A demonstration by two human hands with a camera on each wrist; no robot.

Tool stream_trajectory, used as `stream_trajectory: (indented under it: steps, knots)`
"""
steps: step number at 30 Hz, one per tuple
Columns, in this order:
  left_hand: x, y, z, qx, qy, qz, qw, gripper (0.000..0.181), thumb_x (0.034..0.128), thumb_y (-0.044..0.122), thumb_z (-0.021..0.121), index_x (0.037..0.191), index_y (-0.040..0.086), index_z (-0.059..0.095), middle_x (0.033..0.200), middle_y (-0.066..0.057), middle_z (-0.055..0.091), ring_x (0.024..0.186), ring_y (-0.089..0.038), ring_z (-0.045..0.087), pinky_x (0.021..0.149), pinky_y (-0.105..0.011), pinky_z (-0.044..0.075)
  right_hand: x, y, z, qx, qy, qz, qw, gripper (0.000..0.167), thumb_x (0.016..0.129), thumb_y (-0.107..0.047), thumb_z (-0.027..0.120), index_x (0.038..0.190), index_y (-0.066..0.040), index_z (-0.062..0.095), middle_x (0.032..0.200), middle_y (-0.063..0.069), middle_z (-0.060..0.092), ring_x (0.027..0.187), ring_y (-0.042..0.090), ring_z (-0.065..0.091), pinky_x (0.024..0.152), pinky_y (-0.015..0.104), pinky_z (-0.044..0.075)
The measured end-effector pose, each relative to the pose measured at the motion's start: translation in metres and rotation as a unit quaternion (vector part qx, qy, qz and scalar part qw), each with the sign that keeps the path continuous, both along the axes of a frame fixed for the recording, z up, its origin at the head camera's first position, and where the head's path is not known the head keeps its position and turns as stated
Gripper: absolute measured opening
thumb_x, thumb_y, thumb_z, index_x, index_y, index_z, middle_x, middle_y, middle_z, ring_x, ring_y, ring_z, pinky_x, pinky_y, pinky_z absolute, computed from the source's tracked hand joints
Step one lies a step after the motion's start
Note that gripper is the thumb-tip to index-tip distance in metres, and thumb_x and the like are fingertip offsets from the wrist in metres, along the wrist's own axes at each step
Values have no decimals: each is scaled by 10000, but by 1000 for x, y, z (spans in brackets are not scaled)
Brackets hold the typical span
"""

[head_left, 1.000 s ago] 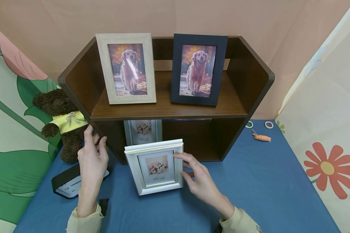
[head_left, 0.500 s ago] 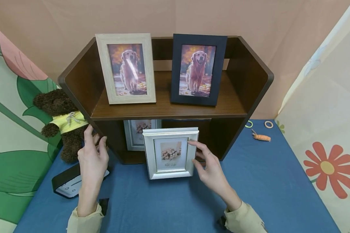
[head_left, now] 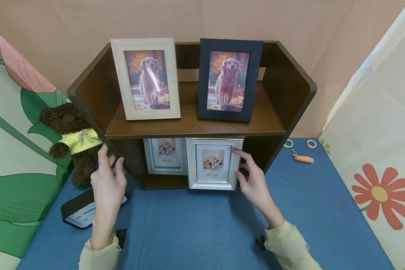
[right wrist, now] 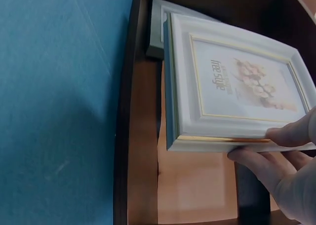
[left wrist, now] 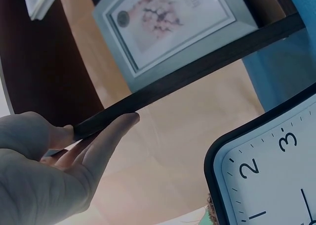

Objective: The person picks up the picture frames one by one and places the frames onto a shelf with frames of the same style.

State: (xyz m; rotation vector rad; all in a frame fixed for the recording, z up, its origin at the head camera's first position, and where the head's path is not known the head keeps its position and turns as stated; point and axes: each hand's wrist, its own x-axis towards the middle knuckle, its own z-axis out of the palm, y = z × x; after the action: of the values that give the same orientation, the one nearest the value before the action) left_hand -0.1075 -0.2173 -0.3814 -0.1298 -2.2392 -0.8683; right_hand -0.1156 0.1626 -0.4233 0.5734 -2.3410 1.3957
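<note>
My right hand [head_left: 256, 187] pinches the right edge of a white picture frame [head_left: 213, 165] with thin gold lines and a flower print. This frame stands upright at the front of the lower compartment of a dark brown bookshelf [head_left: 192, 129]. In the right wrist view, the thumb lies on its face and the fingers reach behind. A grey-blue picture frame [head_left: 166, 165] stands further back, left of the white one. My left hand [head_left: 107, 187] grips the shelf's left side panel. The left wrist view shows its thumb and fingers on either side of the panel's edge [left wrist: 116, 109].
On the upper shelf stand a cream frame [head_left: 152, 114] and a navy frame [head_left: 224, 116] with dog pictures. A brown teddy bear [head_left: 82, 168] and a black-rimmed clock [head_left: 75, 213] are at the left. Two small rings [head_left: 311, 144] and a toy carrot [head_left: 303, 158] lie right.
My right hand has carried the white frame rightward and away from me, from in front of the shelf to the lower compartment's front. The left hand has stayed on the panel.
</note>
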Motion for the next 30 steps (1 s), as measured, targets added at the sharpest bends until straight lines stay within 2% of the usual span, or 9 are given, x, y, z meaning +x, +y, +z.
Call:
stream_trajectory:
  steps: [4, 12, 18, 22, 25, 30]
  knots:
    - [0, 1, 0, 39, -35, 23, 10000, 498, 1085, -33, 574, 1560, 20, 436, 1228, -290, 732, 601, -402, 710, 573, -46, 359, -8, 3, 0, 52, -29, -140, 9999, 729, 954, 251, 593, 1560, -140, 487, 1568, 127, 533, 1146, 361, 716, 695, 408, 571]
    - [0, 2, -1, 112, -81, 70, 9999, 499, 1082, -37, 574, 1558, 18, 437, 1243, -290, 726, 672, -430, 739, 674, 9, 339, -16, 5, -2, 98, -80, -570, 9983, 733, 959, 248, 583, 1568, -145, 469, 1612, 133, 492, 1207, 450, 674, 664, 435, 485]
    - [1, 2, 0, 103, -81, 89, 9999, 508, 1082, -39, 572, 1567, 20, 430, 1251, -287, 725, 667, -428, 737, 685, 13, 337, -22, 6, -6, 70, -113, -788, 9968, 724, 963, 253, 572, 1563, -138, 469, 1618, 137, 487, 1206, 473, 661, 778, 535, 560]
    - [1, 2, -1, 107, -87, 81, 9999, 511, 1081, -44, 573, 1567, 20, 429, 1252, -289, 723, 663, -430, 735, 688, 14, 337, -25, 7, -6, 54, -272, -912, 9954, 711, 973, 248, 559, 1561, -143, 471, 1629, 129, 472, 1238, 490, 637, 863, 598, 566]
    - [1, 2, 0, 109, -93, 78, 9999, 510, 1080, -46, 572, 1565, 19, 430, 1254, -288, 723, 663, -430, 735, 690, 16, 338, -27, 7, -6, 53, -373, -948, 9948, 699, 983, 240, 550, 1563, -140, 465, 1636, 127, 461, 1258, 495, 625, 854, 590, 565]
    - [1, 2, 0, 101, -102, 92, 9999, 506, 1082, -44, 569, 1564, 16, 428, 1247, -286, 726, 667, -429, 737, 694, 16, 338, -31, 5, -6, 48, -390, -1001, 9942, 684, 988, 237, 530, 1555, -141, 466, 1635, 141, 463, 1266, 494, 630, 760, 537, 548]
